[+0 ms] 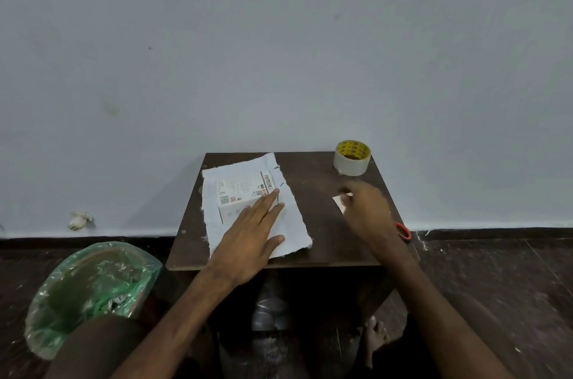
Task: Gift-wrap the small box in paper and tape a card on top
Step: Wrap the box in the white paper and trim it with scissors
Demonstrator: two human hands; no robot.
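A small white printed box [240, 194] lies on a torn sheet of white paper [291, 220] on the left half of a small dark wooden table [313, 189]. My left hand [251, 234] lies flat on the paper, its straight fingers resting on the box's near right corner. My right hand [364, 206] hovers blurred over the table's right side, its fingertips at a small pale card [338, 203]; whether it grips the card is unclear. A roll of clear tape [352, 158] with a yellow core stands at the far right corner.
An orange scissors handle [404, 230] shows at the table's right edge, mostly hidden by my right forearm. A bin lined with green plastic [90, 288] stands on the dark floor at the left. A pale wall rises right behind the table.
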